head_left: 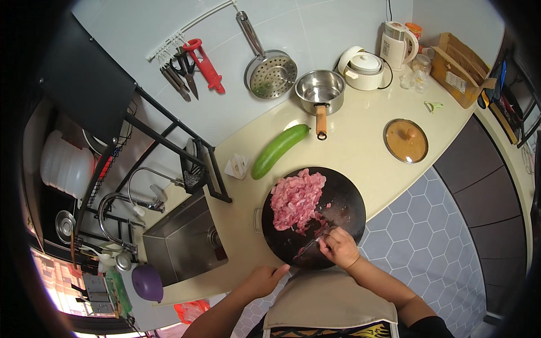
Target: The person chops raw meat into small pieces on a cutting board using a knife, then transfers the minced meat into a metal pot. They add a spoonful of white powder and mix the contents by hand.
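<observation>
A round dark cutting board (346, 190) lies on the counter before me, bearing a heap of chopped raw meat (298, 200) at its upper left. My right hand (339, 247) grips a knife (308, 246) over the lower part of the board, its blade slanting down to the left beside small meat scraps. My left hand (264, 281) is off the board's lower left edge, apart from the meat, with the thumb extended and nothing seen in it. A long green cucumber or similar gourd (280, 151) rests above the board.
A saucepan (321, 91), a white electric pot (364, 76), a kettle (396, 46) and a glass lid (405, 140) stand or lie on the counter. The steel sink (186, 245) is at left, below a black rack (165, 131). A cardboard box (458, 76) sits at the far right.
</observation>
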A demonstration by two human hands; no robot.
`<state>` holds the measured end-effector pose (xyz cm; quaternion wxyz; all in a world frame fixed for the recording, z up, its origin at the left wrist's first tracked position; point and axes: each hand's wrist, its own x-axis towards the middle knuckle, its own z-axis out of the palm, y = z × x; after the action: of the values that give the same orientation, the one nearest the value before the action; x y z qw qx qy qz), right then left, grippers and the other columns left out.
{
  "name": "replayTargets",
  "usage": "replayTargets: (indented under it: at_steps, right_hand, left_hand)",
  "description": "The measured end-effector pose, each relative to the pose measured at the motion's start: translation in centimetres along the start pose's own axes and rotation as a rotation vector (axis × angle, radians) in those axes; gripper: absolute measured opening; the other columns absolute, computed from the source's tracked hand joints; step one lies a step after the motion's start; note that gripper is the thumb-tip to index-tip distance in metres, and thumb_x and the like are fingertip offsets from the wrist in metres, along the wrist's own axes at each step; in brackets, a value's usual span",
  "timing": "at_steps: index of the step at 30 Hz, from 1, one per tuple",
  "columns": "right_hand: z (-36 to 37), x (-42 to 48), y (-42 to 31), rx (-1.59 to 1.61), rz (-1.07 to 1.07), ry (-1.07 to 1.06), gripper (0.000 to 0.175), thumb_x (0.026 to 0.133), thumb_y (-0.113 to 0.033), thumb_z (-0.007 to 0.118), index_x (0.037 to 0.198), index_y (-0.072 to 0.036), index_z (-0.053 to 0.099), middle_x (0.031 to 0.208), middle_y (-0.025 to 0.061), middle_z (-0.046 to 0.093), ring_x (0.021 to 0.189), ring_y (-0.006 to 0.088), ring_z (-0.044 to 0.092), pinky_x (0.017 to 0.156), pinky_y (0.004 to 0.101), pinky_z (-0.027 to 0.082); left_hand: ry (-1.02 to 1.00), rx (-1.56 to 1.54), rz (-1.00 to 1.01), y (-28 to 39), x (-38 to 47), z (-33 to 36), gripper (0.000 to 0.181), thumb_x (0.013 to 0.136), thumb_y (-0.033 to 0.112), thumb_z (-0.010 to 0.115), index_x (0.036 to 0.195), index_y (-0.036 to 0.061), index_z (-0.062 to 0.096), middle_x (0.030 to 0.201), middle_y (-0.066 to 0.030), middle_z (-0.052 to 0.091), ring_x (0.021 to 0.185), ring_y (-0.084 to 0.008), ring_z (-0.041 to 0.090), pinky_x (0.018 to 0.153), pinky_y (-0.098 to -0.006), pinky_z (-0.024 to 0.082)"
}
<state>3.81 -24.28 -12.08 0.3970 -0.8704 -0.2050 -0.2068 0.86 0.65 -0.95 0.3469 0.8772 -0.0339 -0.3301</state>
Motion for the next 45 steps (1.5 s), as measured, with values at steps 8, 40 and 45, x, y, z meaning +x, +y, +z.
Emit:
replayTargets:
  at_steps: [8,40,45]
  right_hand:
    - [-0.2,0.1,0.0,0.01,0.022,-0.026,0.014,0.072,-0.005,0.073,0.082,-0.003,0.063,0.082,0.01,0.06,0.077,0.0302,0.059,0.069,0.0393,0.051]
    - [-0.3,-0.6,0.0,-0.012,0.045,0.03,0.015,0.074,-0.006,0.073,0.085,-0.001,0.065,0.089,0.0116,0.062,0.085,0.0312,0.061,0.077,0.0373,0.053]
    - [-0.5,-0.6,0.0,-0.006,0.058,-0.003,0.015,0.074,-0.007,0.073,0.084,-0.001,0.063,0.086,0.0133,0.061,0.08,0.0329,0.058,0.073,0.0395,0.051]
  left_hand:
    - [0.08,0.245,0.124,6.9,12.3,3.7,0.072,0.1,0.058,0.034,0.085,-0.0029,0.069,0.082,-0.0284,0.065,0.082,-0.0468,0.064,0.074,-0.051,0.05]
    - [-0.04,0.024,-0.091,0.7,1.0,0.5,0.066,0.099,0.057,0.041,0.091,-0.0027,0.069,0.081,-0.0276,0.066,0.083,-0.0441,0.066,0.074,-0.0465,0.049]
    - [0.03,0.08,0.092,5.4,9.0,4.0,0.068,0.098,0.058,0.039,0.087,-0.0006,0.071,0.087,-0.0294,0.067,0.089,-0.0493,0.064,0.08,-0.0526,0.05]
